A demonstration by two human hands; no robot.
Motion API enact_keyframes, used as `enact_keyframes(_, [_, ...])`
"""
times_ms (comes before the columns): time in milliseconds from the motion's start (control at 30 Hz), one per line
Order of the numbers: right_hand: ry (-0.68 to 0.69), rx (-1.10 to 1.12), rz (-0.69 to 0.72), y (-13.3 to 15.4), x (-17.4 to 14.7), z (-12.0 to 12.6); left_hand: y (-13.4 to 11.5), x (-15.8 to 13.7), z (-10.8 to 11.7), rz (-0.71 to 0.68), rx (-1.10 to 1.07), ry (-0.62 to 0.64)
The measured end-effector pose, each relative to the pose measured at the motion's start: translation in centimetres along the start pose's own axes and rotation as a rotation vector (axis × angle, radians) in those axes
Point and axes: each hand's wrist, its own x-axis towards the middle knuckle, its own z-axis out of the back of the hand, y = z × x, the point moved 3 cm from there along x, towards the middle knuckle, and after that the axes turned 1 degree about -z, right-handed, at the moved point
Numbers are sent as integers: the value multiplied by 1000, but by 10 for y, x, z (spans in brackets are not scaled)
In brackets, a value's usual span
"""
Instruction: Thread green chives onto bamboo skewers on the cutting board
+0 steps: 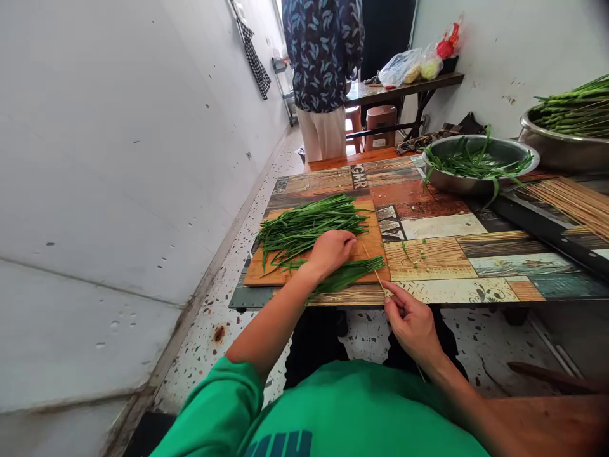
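My right hand (412, 320) pinches a thin bamboo skewer (379, 278) just off the table's front edge, its upper end slanting up toward the left hand. My left hand (333, 251) is closed above the cutting board (266, 277), its fingertips pinched; what they hold is hidden. Under that wrist lies a small bunch of garlic chives (354, 277), cut ends to the right, leaves reaching over the near edge. Behind it, a larger pile of garlic chives (314, 222) covers much of the board.
A metal bowl (476, 184) of loose green leaves stands at the right. Beside it are a larger metal basin (552, 149) with skewered greens, loose bamboo skewers (571, 200) and a long black-handled knife (547, 231). A person (323, 76) stands beyond the table, near another table (404, 89).
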Motion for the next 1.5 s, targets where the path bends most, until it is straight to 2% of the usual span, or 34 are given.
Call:
enact_keyframes(300, [1,6,-19,0,0,0,1,1,-3,-20,-220,48])
enact_keyframes(733, [-1,3,-17,-3,-1,0,2,-2,-2,-62,-234,-6])
enact_keyframes(867, [1,5,-21,0,0,-1,0,-6,-3,-109,-311,109])
enact_keyframes(967, [2,10,-20,0,1,-1,-7,-11,1,-236,-312,229])
enact_keyframes(1033, [7,6,-18,-2,2,-2,-9,-13,7,-304,-267,263])
enact_keyframes(1100, [14,-1,-19,-4,4,-2,-4,-11,13,-262,-197,212])
enact_keyframes(1200, [25,-1,-22,-6,5,-3,12,-4,22,-66,-31,24])
enact_keyframes(1267, [26,-3,-18,-7,5,-3,20,-1,25,19,82,-51])
enact_keyframes(1500, [23,-35,9,-7,5,-3,22,7,17,25,251,-74])
